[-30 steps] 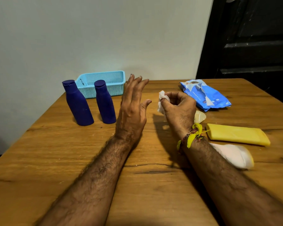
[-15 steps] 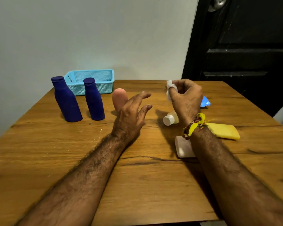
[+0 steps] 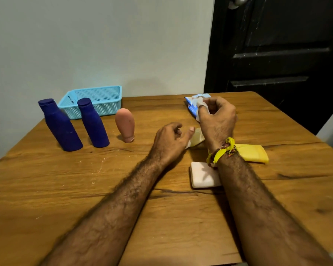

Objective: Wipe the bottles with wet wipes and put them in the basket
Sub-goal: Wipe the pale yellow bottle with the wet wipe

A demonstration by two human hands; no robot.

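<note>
Two dark blue bottles [image 3: 60, 125] [image 3: 93, 123] stand at the left in front of an empty light blue basket [image 3: 96, 100]. A pink tube bottle [image 3: 124, 124] stands on its cap to their right. My left hand [image 3: 171, 139] curls its fingers and thumb round the cap end of a small pale bottle [image 3: 198, 137] that lies on the table. My right hand [image 3: 217, 120] is raised just behind it and pinches a white wet wipe [image 3: 201, 104]. A yellow bottle [image 3: 252, 152] and a white bottle [image 3: 202, 174] lie partly under my right forearm.
A blue pack of wipes [image 3: 191, 106] lies behind my right hand near the far edge of the wooden table [image 3: 65, 189]. A pale wall runs behind the basket, and a dark door [image 3: 277, 54] stands at the back right.
My left hand has moved right and down from an open raised pose onto the small pale bottle, with fingers now curled. My right hand still holds the wipe, slightly higher.
</note>
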